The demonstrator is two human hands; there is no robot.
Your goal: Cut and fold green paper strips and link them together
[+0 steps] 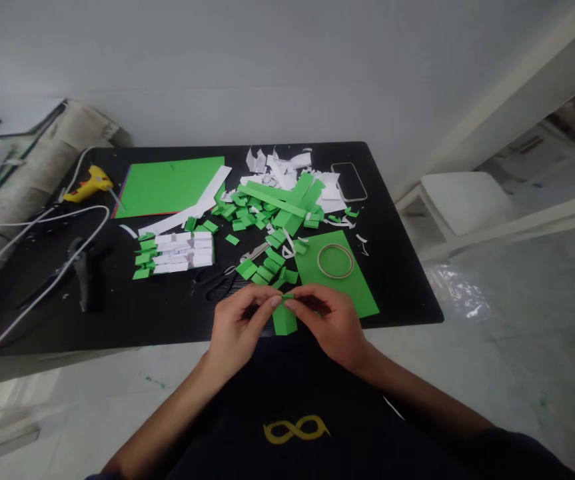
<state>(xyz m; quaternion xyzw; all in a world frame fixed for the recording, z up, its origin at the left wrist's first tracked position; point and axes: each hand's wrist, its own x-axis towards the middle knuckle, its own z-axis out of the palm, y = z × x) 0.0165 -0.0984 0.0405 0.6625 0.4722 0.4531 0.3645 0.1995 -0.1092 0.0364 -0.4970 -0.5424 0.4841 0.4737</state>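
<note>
Between the fingertips of both hands is a small folded piece of green paper (288, 296). My left hand (250, 320) pinches its left end, thumb against forefinger. At the other end my right hand (324, 317) pinches it in the same way. A flat green paper strip (284, 320) lies just beneath the fingers at the table's front edge. Folded green pieces (267, 265) are spread right behind the hands. Black-handled scissors (222, 279) rest to the left of them, partly under the pieces. To the right, a tape roll (336, 261) sits on a green sheet (362, 293).
A woven block of white and green paper (182, 253) stands left on the black table (132, 313). Behind are green sheets (167, 187), white scraps (282, 170) and a phone-shaped frame (350, 182). A yellow glue gun (90, 185), pliers-like tool (81, 270) and white cable (102, 233) occupy the far left.
</note>
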